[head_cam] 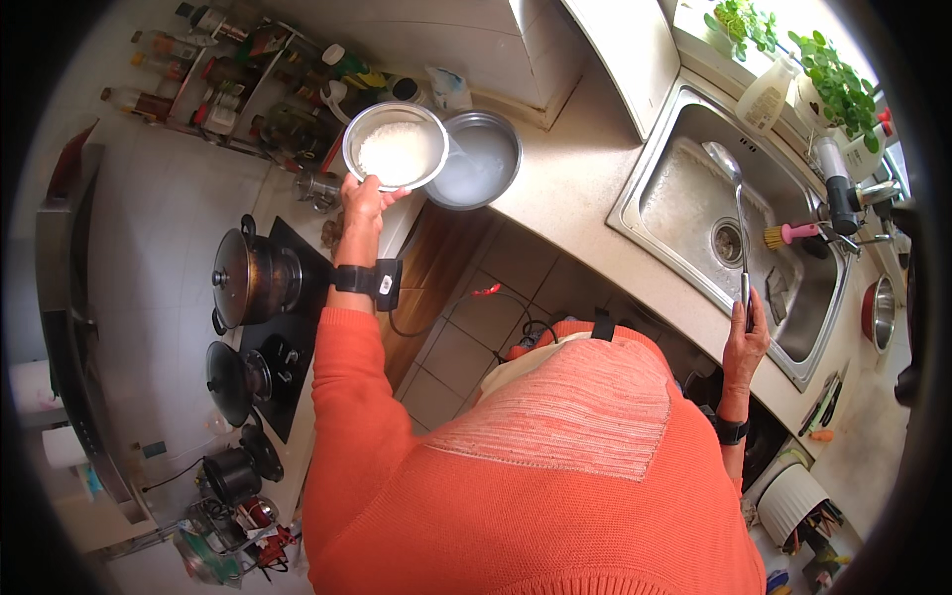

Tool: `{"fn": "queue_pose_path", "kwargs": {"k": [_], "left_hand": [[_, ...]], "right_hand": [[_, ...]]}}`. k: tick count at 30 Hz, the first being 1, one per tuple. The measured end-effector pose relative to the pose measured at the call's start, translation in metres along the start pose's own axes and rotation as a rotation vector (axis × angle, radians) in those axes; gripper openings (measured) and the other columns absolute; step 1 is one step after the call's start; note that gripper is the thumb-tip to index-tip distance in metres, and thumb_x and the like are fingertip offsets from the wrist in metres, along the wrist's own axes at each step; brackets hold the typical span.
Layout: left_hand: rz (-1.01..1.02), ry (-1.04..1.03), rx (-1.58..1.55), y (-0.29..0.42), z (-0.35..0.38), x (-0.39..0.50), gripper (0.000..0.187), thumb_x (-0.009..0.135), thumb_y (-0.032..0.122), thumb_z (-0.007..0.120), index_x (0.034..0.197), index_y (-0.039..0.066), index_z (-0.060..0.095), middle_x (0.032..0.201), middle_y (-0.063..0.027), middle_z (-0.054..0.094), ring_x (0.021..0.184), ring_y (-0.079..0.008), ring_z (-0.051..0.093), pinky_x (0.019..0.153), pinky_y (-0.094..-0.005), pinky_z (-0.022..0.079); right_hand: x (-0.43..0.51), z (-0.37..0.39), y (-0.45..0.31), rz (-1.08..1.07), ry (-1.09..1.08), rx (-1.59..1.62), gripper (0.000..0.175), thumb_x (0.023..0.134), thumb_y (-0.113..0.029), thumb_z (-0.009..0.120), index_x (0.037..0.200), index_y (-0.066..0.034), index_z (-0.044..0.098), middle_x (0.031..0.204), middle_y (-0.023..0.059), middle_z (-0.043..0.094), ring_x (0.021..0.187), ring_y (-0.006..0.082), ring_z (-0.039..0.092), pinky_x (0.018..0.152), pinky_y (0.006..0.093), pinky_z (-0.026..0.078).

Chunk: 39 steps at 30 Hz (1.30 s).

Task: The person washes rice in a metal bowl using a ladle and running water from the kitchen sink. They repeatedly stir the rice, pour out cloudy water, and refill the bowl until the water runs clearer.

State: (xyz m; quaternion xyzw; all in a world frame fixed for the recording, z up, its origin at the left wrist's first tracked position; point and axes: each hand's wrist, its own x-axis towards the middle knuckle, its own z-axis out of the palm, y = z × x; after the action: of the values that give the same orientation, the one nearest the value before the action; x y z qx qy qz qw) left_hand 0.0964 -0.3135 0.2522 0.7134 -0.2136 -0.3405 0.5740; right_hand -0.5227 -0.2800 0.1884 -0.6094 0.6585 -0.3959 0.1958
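My left hand (pixel 367 199) grips the near rim of a round metal bowl (pixel 353 160), thumb on top. White grains that look like rice (pixel 398 156) lie in it. This bowl overlaps the left side of a grey metal basin (pixel 515 167) holding cloudy whitish liquid (pixel 468 175), at the counter corner. Whether the two touch, I cannot tell. My right hand (pixel 746 338) holds the dark handle of a long metal ladle or spoon (pixel 739 208). Its bowl end lies over the far side of the stainless-steel sink (pixel 632 197).
A pink-handled brush (pixel 799 232) lies in the sink beside the faucet (pixel 877 193). Left are a lidded pot (pixel 256 282) and a wok (pixel 227 383) on the black hob (pixel 279 342). Bottles (pixel 160 44) crowd the back left. A cable (pixel 416 333) hangs from my left wrist.
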Motion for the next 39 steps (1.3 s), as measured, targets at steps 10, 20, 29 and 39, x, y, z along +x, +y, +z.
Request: {"fn": "queue_pose_path", "kwargs": {"k": [10, 20, 29, 39], "left_hand": [[0.046, -0.017, 0.015, 0.008, 0.001, 0.002, 0.042, 0.087, -0.003, 0.042, 0.129, -0.007, 0.042, 0.117, -0.0270, 0.057, 0.084, -0.0374, 0.069, 0.060, -0.0416, 0.065], [0.024, 0.026, 0.060, 0.022, 0.008, -0.003, 0.044, 0.089, -0.002, 0.045, 0.133, -0.005, 0.043, 0.116, -0.0238, 0.060, 0.084, -0.0352, 0.069, 0.062, -0.0401, 0.064], [0.033, 0.019, 0.073, 0.029, 0.013, -0.004, 0.048, 0.088, -0.005, 0.040, 0.136, -0.005, 0.040, 0.119, -0.0267, 0.057, 0.085, -0.0376, 0.068, 0.059, -0.0422, 0.064], [0.026, 0.052, 0.134, 0.037, 0.019, -0.011, 0.046, 0.088, -0.005, 0.040, 0.134, -0.006, 0.040, 0.118, -0.0268, 0.057, 0.083, -0.0372, 0.069, 0.059, -0.0409, 0.065]], "right_hand": [[0.006, 0.000, -0.002, 0.022, -0.024, 0.044, 0.037, 0.096, -0.016, 0.063, 0.128, 0.0007, 0.060, 0.090, 0.0087, 0.068, 0.076, 0.0127, 0.057, 0.071, 0.0285, 0.047], [0.013, 0.000, 0.001, 0.060, -0.057, -0.005, 0.037, 0.096, -0.015, 0.063, 0.129, 0.0000, 0.060, 0.090, 0.0075, 0.066, 0.076, 0.0131, 0.057, 0.071, 0.0283, 0.047], [0.019, 0.002, 0.007, -0.008, -0.039, 0.024, 0.037, 0.096, -0.015, 0.062, 0.130, -0.0013, 0.060, 0.095, 0.0096, 0.068, 0.079, 0.0138, 0.059, 0.073, 0.0287, 0.048], [0.025, 0.000, 0.013, 0.012, -0.075, 0.036, 0.037, 0.095, -0.013, 0.062, 0.131, -0.0018, 0.059, 0.107, 0.0135, 0.070, 0.092, 0.0180, 0.065, 0.082, 0.0304, 0.050]]}}
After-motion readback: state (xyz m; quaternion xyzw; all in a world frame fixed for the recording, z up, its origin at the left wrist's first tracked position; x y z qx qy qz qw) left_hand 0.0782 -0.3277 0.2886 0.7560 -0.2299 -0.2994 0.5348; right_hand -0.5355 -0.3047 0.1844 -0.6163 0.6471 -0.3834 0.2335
